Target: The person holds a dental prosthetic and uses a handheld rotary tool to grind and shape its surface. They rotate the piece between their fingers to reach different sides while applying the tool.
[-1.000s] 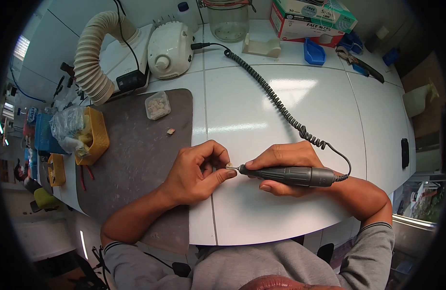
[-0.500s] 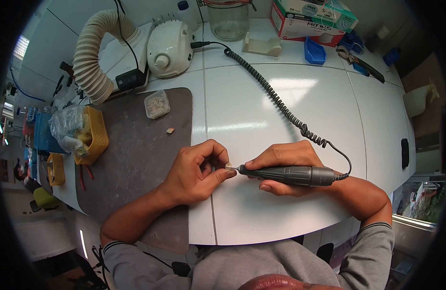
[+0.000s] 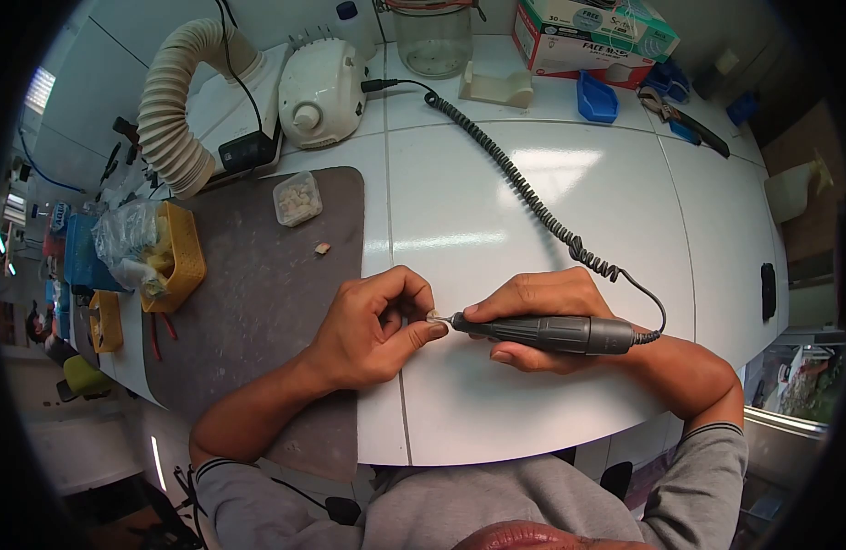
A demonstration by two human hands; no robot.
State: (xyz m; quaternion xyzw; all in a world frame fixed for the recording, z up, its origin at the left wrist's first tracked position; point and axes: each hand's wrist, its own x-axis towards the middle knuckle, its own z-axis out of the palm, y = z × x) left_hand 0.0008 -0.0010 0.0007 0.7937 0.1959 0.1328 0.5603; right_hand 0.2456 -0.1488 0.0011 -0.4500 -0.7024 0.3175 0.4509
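Observation:
My left hand (image 3: 373,330) pinches a tiny pale piece (image 3: 432,315) between thumb and fingertips, just right of the dark mat's edge. My right hand (image 3: 538,312) grips a dark grey rotary handpiece (image 3: 542,332) lying level, its tip touching the small piece. A black coiled cord (image 3: 533,206) runs from the handpiece's rear up across the white table to a white control unit (image 3: 320,92) at the back.
A dark mat (image 3: 258,302) covers the table's left part, with a small clear box of pale pieces (image 3: 297,198) and one loose piece (image 3: 322,247) on it. A ribbed suction hose (image 3: 171,101), yellow basket (image 3: 180,257), glass jar (image 3: 432,37), face mask box (image 3: 593,32) and blue trays (image 3: 595,99) stand around.

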